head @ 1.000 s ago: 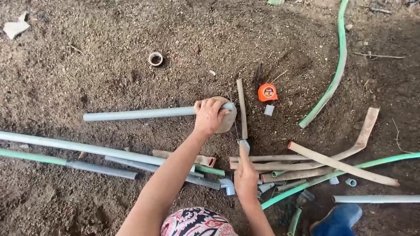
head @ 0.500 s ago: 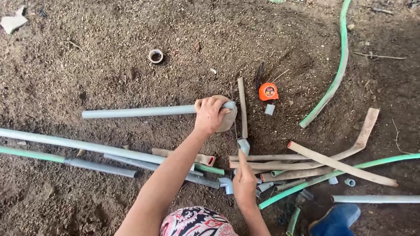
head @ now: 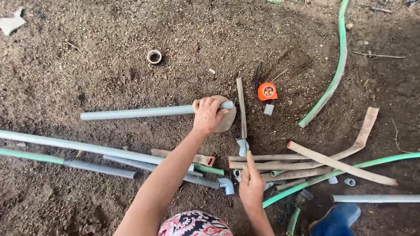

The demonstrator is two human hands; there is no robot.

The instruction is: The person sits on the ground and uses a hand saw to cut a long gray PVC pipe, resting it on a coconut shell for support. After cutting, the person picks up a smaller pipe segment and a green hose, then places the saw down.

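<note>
My left hand (head: 208, 114) is closed over the right end of a grey plastic pipe (head: 135, 112), pressing it onto a flat brown stone (head: 228, 120). A thin saw blade (head: 240, 107) with a grey handle (head: 242, 145) lies just right of the stone, across the pipe's end. My right hand (head: 251, 185) is below that handle. Its fingers are stretched out and the index fingertip is close to the handle. It holds nothing that I can see.
Long grey and green pipes (head: 65, 146), brown bent tubes (head: 332, 161) and small elbow fittings (head: 226, 185) lie on the soil around my hands. An orange tape measure (head: 267, 91), a green hose (head: 334, 70) and a small ring (head: 154, 56) lie farther off. A blue boot (head: 334, 220) is at the lower right.
My right hand has drawn back a little from the saw handle. My left hand keeps its hold on the pipe.
</note>
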